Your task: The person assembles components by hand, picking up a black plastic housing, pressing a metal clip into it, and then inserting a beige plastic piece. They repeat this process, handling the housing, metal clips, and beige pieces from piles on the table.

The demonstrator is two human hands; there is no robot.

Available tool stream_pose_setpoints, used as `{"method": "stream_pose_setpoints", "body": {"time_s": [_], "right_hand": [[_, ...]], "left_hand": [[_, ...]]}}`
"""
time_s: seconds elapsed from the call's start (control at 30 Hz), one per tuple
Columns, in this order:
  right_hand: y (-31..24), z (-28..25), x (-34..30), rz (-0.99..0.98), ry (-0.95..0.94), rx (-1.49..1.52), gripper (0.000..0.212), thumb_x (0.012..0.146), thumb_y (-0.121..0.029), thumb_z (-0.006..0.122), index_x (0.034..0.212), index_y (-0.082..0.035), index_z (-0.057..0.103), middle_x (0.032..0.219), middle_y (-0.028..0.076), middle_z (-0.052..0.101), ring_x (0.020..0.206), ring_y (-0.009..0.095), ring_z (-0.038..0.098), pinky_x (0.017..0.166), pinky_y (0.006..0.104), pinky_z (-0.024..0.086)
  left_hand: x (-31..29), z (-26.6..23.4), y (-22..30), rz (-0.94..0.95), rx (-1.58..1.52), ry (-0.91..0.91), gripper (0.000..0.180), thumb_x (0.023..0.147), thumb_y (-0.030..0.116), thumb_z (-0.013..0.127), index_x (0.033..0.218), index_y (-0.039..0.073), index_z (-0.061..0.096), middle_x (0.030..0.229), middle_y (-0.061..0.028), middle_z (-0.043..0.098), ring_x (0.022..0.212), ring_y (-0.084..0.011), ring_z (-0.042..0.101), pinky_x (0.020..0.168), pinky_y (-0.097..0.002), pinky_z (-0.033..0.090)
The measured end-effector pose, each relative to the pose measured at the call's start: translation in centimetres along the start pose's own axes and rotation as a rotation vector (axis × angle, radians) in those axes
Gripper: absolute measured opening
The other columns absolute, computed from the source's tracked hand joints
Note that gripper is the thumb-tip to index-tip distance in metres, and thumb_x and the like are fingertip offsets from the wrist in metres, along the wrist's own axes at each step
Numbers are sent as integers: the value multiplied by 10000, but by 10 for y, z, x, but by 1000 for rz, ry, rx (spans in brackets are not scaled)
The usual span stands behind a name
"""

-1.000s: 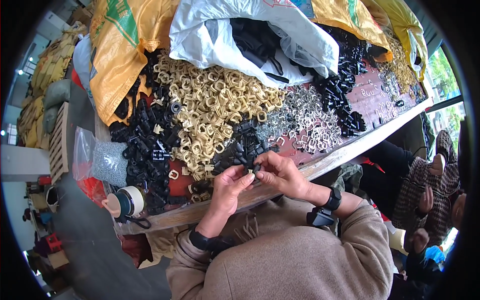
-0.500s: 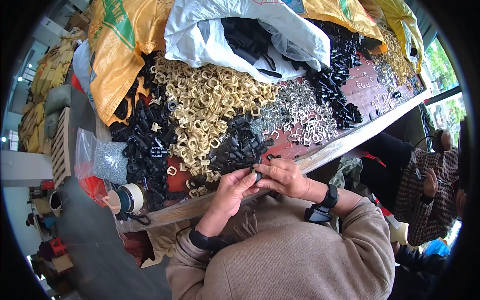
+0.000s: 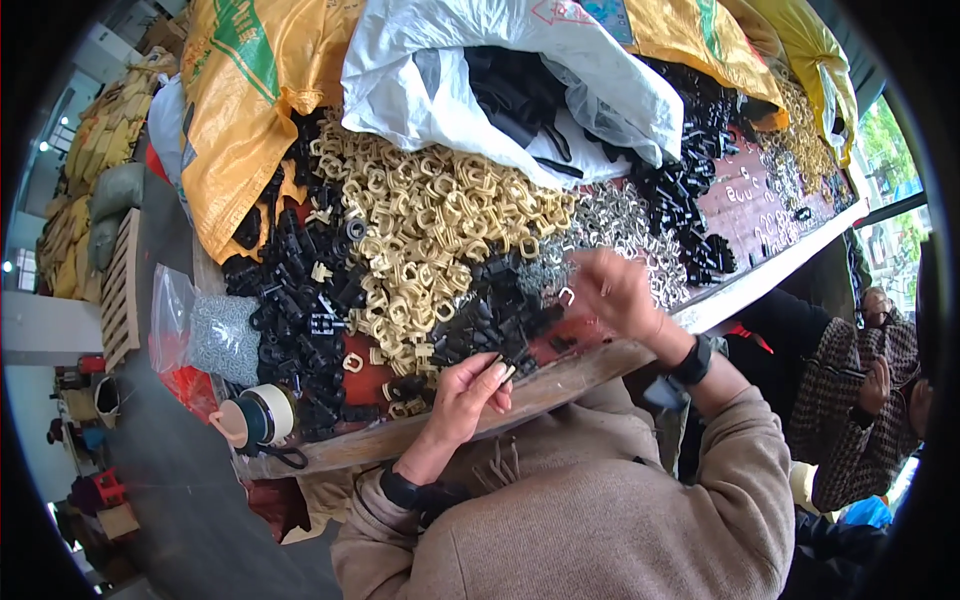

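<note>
The left hand (image 3: 468, 392) pinches a small black plastic clip (image 3: 507, 366) between its fingertips at the table's near edge (image 3: 560, 382). The right hand (image 3: 615, 290), blurred, hangs over the silver metal rings (image 3: 625, 225) further up and right; I cannot tell whether it grips one. The rings lie nearest that hand, beyond the clip. Behind, a beige buckle heap (image 3: 430, 215) sits between black parts (image 3: 300, 290), then a white bag (image 3: 520, 70) of black straps and yellow sacks (image 3: 250, 110).

Glossy black plastic buckles (image 3: 480, 320), worn wooden table (image 3: 560, 385)
</note>
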State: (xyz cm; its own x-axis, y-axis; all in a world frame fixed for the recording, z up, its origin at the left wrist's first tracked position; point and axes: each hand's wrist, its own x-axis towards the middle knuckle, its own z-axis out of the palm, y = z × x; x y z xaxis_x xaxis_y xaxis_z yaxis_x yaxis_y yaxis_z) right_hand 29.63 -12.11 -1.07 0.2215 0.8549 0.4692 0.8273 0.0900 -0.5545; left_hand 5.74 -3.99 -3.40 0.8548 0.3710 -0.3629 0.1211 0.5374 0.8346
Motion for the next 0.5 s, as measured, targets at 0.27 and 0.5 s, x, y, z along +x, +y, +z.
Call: {"method": "stream_pose_setpoints", "body": {"time_s": [0.27,0.5], "right_hand": [[91,20,127,184,142,-110,176,715,-113,577,871,-33,574,746,100,573,679,239,551,603,317,443],[98,70,147,158,-44,-569,333,693,-156,582,1006,-74,503,910,118,530,841,299,519,723,376,433]], "left_hand": [[3,4,1,29,-63,33,335,827,200,513,1073,-21,461,838,-106,587,698,-154,589,590,-221,472],[-1,4,5,15,-65,16,375,820,159,520,1143,14,396,902,-137,587,769,-187,597,638,-242,474]]}}
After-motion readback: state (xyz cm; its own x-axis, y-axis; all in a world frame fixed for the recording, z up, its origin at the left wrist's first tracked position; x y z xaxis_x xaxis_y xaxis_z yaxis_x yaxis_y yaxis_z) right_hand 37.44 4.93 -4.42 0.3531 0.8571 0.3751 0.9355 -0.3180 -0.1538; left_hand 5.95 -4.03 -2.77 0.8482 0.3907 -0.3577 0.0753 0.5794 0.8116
